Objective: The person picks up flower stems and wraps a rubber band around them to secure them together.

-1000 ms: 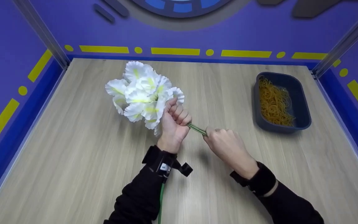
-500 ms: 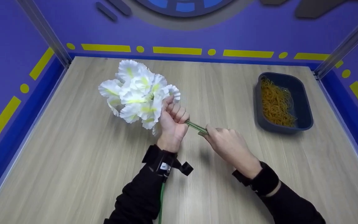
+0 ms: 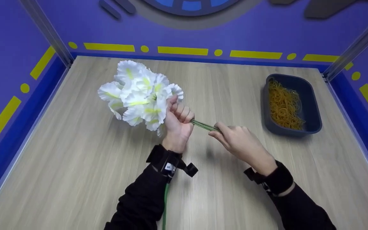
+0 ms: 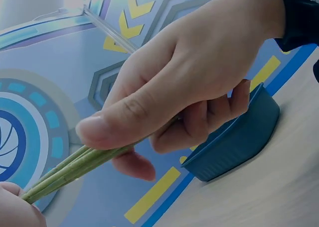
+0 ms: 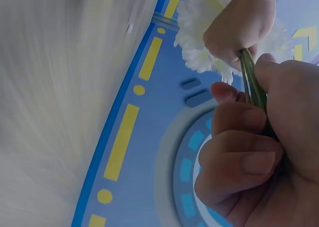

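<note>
A bunch of white artificial flowers (image 3: 139, 95) with yellow-green streaks is held above the table, blooms to the left. Just below the blooms, my left hand (image 3: 179, 123) grips the bundled green stems (image 3: 204, 125) with curled fingers. Farther down, near the stem ends, my right hand (image 3: 243, 142) holds the same bundle. In the right wrist view its fingers (image 5: 239, 157) curl round the stems. The left wrist view shows the thumb (image 4: 99, 130) of the right hand lying along the stems, whose lower ends are hidden in that hand.
A dark grey-blue plastic box (image 3: 311, 105) with a heap of yellow-brown rubber bands (image 3: 283, 107) stands at the back right of the wood-grain table (image 3: 75, 179). Purple-blue panels (image 3: 196, 35) with yellow marks border the back and sides. A green cable (image 3: 165, 204) runs along the left sleeve.
My right hand has shifted slightly right and up along the stems, its thumb and index finger now spread more. The blooms have moved a little left. The left hand keeps its grip.
</note>
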A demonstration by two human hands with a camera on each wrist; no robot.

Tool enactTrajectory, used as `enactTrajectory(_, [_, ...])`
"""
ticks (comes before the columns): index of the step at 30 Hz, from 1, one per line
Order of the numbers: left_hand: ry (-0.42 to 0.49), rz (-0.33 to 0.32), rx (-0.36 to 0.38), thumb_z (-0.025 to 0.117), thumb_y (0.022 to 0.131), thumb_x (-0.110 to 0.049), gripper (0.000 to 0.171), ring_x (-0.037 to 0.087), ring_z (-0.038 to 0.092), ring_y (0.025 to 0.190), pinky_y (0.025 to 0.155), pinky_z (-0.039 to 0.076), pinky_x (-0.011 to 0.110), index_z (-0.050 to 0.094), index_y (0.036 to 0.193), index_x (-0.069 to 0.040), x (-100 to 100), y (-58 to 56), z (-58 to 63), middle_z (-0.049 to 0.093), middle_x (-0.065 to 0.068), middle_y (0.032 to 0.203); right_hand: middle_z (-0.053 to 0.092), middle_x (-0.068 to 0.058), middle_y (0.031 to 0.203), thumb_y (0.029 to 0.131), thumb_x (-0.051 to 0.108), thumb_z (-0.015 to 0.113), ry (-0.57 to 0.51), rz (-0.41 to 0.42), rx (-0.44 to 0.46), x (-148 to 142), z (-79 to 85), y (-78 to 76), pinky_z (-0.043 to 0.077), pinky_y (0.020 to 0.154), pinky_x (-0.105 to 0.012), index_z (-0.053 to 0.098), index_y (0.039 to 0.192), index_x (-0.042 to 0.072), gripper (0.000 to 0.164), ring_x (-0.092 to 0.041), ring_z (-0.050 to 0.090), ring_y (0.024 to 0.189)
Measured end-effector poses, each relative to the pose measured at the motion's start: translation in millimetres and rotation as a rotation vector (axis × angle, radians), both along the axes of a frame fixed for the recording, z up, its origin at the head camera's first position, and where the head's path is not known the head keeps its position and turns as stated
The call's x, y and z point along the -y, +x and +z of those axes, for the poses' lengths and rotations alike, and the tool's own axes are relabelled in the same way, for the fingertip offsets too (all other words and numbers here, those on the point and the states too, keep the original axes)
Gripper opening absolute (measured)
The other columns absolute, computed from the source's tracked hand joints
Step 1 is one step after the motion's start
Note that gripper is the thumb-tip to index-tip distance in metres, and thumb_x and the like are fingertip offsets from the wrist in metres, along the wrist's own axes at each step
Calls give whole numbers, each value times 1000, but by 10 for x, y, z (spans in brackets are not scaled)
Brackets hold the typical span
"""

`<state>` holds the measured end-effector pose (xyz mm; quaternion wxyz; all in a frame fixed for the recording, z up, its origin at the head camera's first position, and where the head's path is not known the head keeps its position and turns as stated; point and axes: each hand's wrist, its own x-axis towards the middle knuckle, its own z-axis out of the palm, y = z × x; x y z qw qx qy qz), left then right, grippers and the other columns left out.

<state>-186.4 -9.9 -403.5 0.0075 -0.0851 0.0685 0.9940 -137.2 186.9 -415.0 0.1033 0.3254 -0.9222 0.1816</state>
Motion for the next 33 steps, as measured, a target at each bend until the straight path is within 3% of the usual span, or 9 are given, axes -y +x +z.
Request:
enactTrajectory(12, [80,22,-12,35,103,-15,48,1,10,44,43,5,17,20,57,-21,66,-83,16,17,-11,48,41,8,62,102,42,58,24,-8,69,-143,99,-79,32,42,-25,56,94,14,30,-7,37,49])
enactTrajectory(17, [100,33,-1,37,103,-15,50,1,11,43,42,6,17,23,55,-20,106,-86,33,18,-11,47,52,9,64,104,36,57,7,-53,10,-261,163,-119,34,42,-27,64,103,13,24,-6,39,48])
enactTrajectory(21, [122,33,-12,36,104,-15,50,1,9,44,42,5,17,22,56,-20,124,-89,46,15,-11,50,45,8,56,105,35,56,-22,-177,-77,-449,238,-173,28,41,-28,66,104,12,25,-6,33,42])
enactTrajectory(24, [134,32,-18,35,104,-15,49,1,8,45,42,5,17,20,58,-20,133,-90,55,13,-11,53,46,3,55,104,38,57,-64,-318,-95,-638,277,-227,27,43,-31,67,104,9,30,-11,37,43])
enactTrajectory(29, [143,29,-25,34,104,-15,48,1,8,46,43,4,17,20,57,-20,141,-91,62,12,-11,54,51,-4,61,103,42,56,-92,-553,17,-950,284,-327,29,44,-34,67,107,2,42,-20,45,47])
enactTrajectory(33, [146,25,-29,34,104,-16,49,1,8,46,43,4,17,20,57,-20,143,-92,65,12,-11,53,43,-5,57,103,42,57,-60,-648,101,-1152,257,-386,26,40,-35,66,111,-3,47,-22,41,43])
